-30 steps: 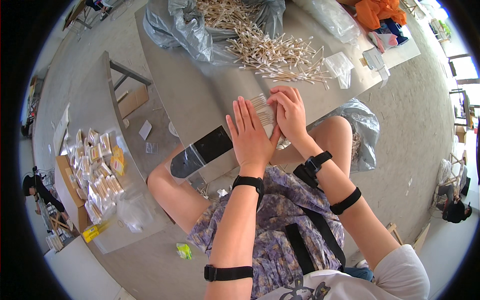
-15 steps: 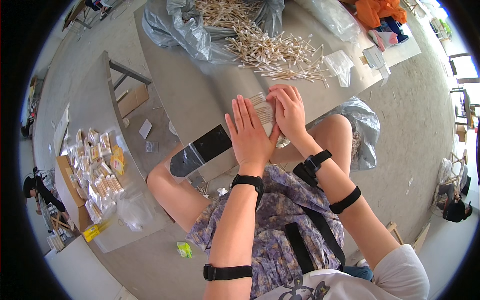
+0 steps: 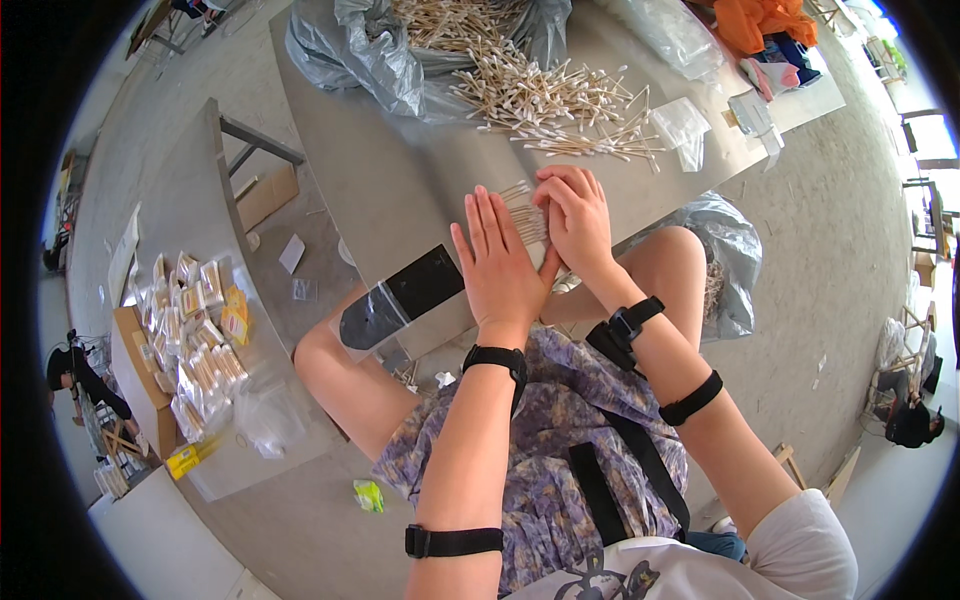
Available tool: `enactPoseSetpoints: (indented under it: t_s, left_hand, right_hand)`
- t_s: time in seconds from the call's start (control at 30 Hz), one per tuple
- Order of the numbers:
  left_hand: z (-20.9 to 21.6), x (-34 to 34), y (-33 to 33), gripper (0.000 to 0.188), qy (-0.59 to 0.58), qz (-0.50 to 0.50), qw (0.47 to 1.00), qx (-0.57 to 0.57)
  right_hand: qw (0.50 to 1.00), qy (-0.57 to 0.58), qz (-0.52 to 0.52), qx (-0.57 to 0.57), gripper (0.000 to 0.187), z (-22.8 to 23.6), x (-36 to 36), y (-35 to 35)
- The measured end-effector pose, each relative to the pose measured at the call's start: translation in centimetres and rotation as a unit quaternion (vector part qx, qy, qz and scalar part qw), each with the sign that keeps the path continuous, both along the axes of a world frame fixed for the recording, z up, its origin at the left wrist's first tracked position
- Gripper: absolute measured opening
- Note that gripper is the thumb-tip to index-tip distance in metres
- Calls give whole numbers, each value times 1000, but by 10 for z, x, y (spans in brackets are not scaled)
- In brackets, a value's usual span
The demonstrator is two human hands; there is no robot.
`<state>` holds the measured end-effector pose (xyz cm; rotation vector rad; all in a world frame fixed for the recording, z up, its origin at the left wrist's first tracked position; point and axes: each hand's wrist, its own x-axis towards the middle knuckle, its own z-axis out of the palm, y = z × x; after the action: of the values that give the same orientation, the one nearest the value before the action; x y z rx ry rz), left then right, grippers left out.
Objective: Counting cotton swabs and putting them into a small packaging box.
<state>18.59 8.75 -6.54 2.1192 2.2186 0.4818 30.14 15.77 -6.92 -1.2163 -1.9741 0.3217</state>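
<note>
A flat layer of cotton swabs (image 3: 526, 219) lies near the table's front edge, between my two hands. My left hand (image 3: 503, 275) rests flat over its left side, fingers stretched out and thumb reaching toward the right hand. At the other end, my right hand (image 3: 580, 225) is closed, with bent fingers pressed together against the swabs; its fingertips are partly hidden. Just left of my left hand lies a black flat strip (image 3: 425, 283) in a clear plastic sleeve, overhanging the table edge.
A heap of loose swabs (image 3: 560, 105) spills from a grey plastic bag (image 3: 375, 60) at the back. Clear bags (image 3: 680, 130) lie right of it. On the left table are packaged swabs (image 3: 205, 330) beside a cardboard box (image 3: 140, 375). Another grey bag (image 3: 735, 260) sits by my right knee.
Both hands stay in nearly the same place on the swabs. The view has shifted very slightly; nothing has visibly been picked up or let go.
</note>
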Motion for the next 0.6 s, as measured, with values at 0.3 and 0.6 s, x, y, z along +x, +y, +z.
enactPoseSetpoints:
  t_s: [0.3, 0.6]
  left_hand:
    - [-2, -4, -1, 95, -10, 3, 1000, -15]
    - [-1, -5, -4, 86, -46, 0, 999, 10]
  right_hand:
    - [1000, 12, -9, -13, 14, 2, -5, 0]
    - [998, 12, 6, -67, 7, 11, -21, 22]
